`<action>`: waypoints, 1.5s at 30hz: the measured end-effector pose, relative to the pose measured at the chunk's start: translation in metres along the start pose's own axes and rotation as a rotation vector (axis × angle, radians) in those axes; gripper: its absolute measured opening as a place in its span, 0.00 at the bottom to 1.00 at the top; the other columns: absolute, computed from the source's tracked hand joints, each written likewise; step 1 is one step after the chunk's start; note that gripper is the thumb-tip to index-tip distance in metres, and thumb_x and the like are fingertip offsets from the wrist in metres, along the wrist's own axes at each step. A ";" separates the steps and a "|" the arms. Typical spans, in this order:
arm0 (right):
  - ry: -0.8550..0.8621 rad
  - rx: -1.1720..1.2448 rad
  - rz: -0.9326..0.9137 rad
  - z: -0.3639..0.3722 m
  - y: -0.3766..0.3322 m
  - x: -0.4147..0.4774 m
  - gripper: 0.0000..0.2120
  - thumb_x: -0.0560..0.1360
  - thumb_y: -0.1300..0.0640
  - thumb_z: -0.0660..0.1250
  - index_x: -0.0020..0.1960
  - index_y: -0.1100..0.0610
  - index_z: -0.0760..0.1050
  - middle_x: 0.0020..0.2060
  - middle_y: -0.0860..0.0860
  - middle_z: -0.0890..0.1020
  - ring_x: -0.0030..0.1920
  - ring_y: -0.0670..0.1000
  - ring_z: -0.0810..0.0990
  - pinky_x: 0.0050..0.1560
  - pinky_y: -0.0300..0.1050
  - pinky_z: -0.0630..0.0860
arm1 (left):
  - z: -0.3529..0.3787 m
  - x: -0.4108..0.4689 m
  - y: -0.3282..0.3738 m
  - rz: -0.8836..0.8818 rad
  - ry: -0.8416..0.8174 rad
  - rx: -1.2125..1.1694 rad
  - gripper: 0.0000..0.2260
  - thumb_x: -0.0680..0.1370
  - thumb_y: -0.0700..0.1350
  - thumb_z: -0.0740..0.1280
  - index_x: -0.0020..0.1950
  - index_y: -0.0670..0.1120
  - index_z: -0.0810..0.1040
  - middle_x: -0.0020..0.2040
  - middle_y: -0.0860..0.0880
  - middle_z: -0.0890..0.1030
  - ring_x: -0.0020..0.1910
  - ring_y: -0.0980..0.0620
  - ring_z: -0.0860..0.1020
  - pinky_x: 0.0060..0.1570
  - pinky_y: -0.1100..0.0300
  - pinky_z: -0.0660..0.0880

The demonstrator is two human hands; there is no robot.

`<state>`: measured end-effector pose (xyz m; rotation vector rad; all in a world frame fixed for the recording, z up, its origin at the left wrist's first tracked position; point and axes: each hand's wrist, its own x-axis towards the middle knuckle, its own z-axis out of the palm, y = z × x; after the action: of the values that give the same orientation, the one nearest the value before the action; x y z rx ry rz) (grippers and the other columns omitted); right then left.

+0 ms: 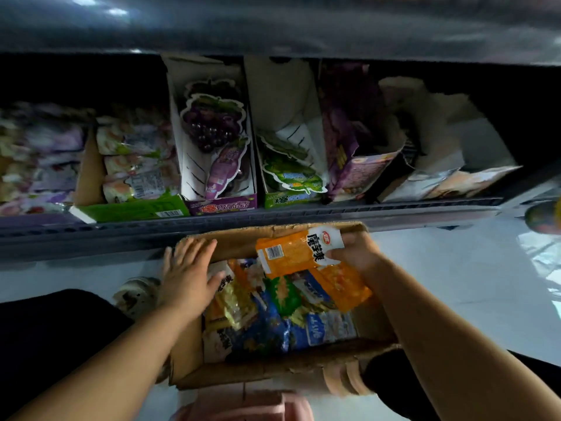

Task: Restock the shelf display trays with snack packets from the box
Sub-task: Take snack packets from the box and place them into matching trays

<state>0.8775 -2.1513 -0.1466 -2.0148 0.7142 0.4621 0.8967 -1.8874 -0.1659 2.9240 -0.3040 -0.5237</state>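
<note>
An open cardboard box [306,367] sits on the floor below the shelf, filled with several snack packets [273,311] in blue, green, orange and yellow. My right hand [356,253] grips an orange-and-white packet [299,249] by its right end, lifted above the box's far side. My left hand [186,275] lies flat with spread fingers on the box's left wall and far-left corner. On the low shelf stand display trays: a green one [136,209] with pale packets, a purple grape tray [223,205], a green grape tray [288,198] and a torn purple tray [358,174].
The dark shelf rail [273,218] runs just beyond the box. An upper shelf [273,28] overhangs the trays. More packets [39,159] pile at the far left, and loose pale packets [455,182] lie at the right. My knees in dark trousers flank the box on white floor [455,284].
</note>
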 end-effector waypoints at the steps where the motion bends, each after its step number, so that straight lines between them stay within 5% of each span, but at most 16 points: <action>1: -0.009 -0.020 -0.034 -0.006 -0.008 -0.008 0.10 0.70 0.68 0.69 0.51 0.67 0.79 0.51 0.62 0.82 0.45 0.54 0.78 0.48 0.48 0.74 | -0.008 -0.002 0.008 0.032 0.014 -0.009 0.27 0.79 0.55 0.53 0.75 0.51 0.48 0.76 0.51 0.50 0.75 0.52 0.45 0.71 0.52 0.37; 4: -0.050 -0.131 -0.117 -0.022 -0.034 -0.036 0.08 0.71 0.64 0.69 0.49 0.66 0.79 0.41 0.60 0.80 0.40 0.52 0.75 0.40 0.42 0.69 | -0.037 -0.009 0.033 0.147 0.063 -0.093 0.29 0.78 0.58 0.54 0.75 0.54 0.47 0.76 0.54 0.50 0.75 0.54 0.46 0.71 0.51 0.37; 7: -0.057 -0.203 -0.224 -0.035 -0.058 -0.059 0.09 0.71 0.62 0.69 0.48 0.66 0.78 0.44 0.60 0.82 0.42 0.55 0.78 0.44 0.45 0.74 | -0.074 -0.018 0.056 0.292 0.094 -0.244 0.31 0.76 0.58 0.59 0.75 0.55 0.48 0.75 0.56 0.50 0.74 0.56 0.47 0.71 0.55 0.40; 11: -0.060 -0.269 -0.350 -0.049 -0.084 -0.094 0.13 0.70 0.60 0.70 0.49 0.68 0.78 0.44 0.62 0.81 0.46 0.60 0.79 0.45 0.48 0.75 | -0.123 -0.034 0.070 0.412 0.044 -0.394 0.35 0.71 0.56 0.68 0.73 0.56 0.54 0.71 0.59 0.59 0.71 0.57 0.58 0.68 0.60 0.56; 16: -0.074 -0.185 -0.493 -0.058 -0.111 -0.126 0.03 0.71 0.59 0.70 0.45 0.58 0.79 0.40 0.50 0.81 0.35 0.44 0.77 0.35 0.31 0.73 | -0.156 -0.033 0.078 0.425 -0.202 -0.633 0.21 0.67 0.46 0.74 0.55 0.59 0.69 0.47 0.63 0.77 0.41 0.71 0.76 0.43 0.74 0.73; 19: -0.051 -0.112 -0.553 -0.062 -0.121 -0.134 0.02 0.72 0.59 0.69 0.41 0.58 0.78 0.39 0.52 0.82 0.33 0.46 0.78 0.34 0.32 0.74 | -0.169 -0.022 0.076 0.427 -0.269 -0.768 0.16 0.67 0.39 0.74 0.46 0.56 0.72 0.34 0.63 0.81 0.36 0.69 0.78 0.38 0.74 0.74; 23: 0.002 -0.025 -0.546 -0.069 -0.131 -0.131 0.09 0.72 0.58 0.68 0.47 0.64 0.79 0.45 0.63 0.83 0.46 0.62 0.81 0.48 0.56 0.77 | -0.171 -0.015 0.079 0.421 -0.435 -0.885 0.19 0.65 0.36 0.75 0.48 0.53 0.74 0.35 0.63 0.82 0.37 0.66 0.80 0.39 0.72 0.75; 28: 0.004 0.158 -0.471 -0.067 -0.140 -0.110 0.02 0.72 0.61 0.68 0.43 0.58 0.79 0.42 0.60 0.83 0.39 0.59 0.82 0.41 0.46 0.78 | -0.161 -0.007 0.086 0.323 -0.317 -1.090 0.17 0.61 0.39 0.75 0.46 0.50 0.77 0.38 0.57 0.84 0.39 0.59 0.82 0.39 0.67 0.77; 33: -0.057 0.370 -0.410 -0.061 -0.148 -0.094 0.05 0.73 0.61 0.67 0.39 0.55 0.76 0.32 0.50 0.81 0.26 0.40 0.79 0.28 0.31 0.76 | -0.151 0.000 0.086 0.172 -0.202 -1.206 0.13 0.66 0.34 0.74 0.45 0.49 0.79 0.38 0.54 0.85 0.39 0.56 0.83 0.42 0.61 0.77; 36: -0.047 0.432 -0.407 -0.059 -0.151 -0.087 0.01 0.73 0.59 0.67 0.44 0.55 0.75 0.35 0.50 0.82 0.30 0.42 0.81 0.30 0.32 0.76 | -0.148 0.001 0.086 0.123 -0.166 -1.264 0.11 0.67 0.34 0.72 0.44 0.48 0.79 0.36 0.54 0.84 0.35 0.57 0.82 0.34 0.66 0.76; 40: -0.010 0.181 -0.424 -0.063 -0.149 -0.081 0.10 0.73 0.53 0.66 0.53 0.52 0.72 0.44 0.49 0.80 0.39 0.42 0.78 0.37 0.30 0.74 | -0.152 0.002 0.085 0.051 -0.121 -1.406 0.08 0.66 0.36 0.72 0.41 0.46 0.79 0.32 0.52 0.84 0.31 0.56 0.82 0.30 0.64 0.76; 43: -0.155 0.016 -0.423 -0.064 -0.149 -0.090 0.07 0.74 0.53 0.65 0.51 0.52 0.75 0.44 0.50 0.82 0.39 0.47 0.82 0.35 0.29 0.75 | -0.157 0.001 0.082 0.033 -0.137 -1.453 0.15 0.59 0.43 0.73 0.45 0.45 0.77 0.32 0.52 0.84 0.31 0.55 0.82 0.32 0.61 0.75; 45: -0.126 0.029 -0.456 -0.059 -0.147 -0.092 0.06 0.75 0.54 0.64 0.47 0.55 0.77 0.44 0.56 0.83 0.43 0.53 0.83 0.40 0.37 0.78 | -0.158 0.001 0.082 0.024 -0.139 -1.473 0.18 0.58 0.44 0.72 0.46 0.44 0.77 0.32 0.51 0.84 0.31 0.54 0.82 0.30 0.62 0.76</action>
<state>0.9049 -2.1142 0.0302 -2.0215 0.1705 0.3007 0.9403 -1.9482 -0.0042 1.4585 0.0591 -0.5733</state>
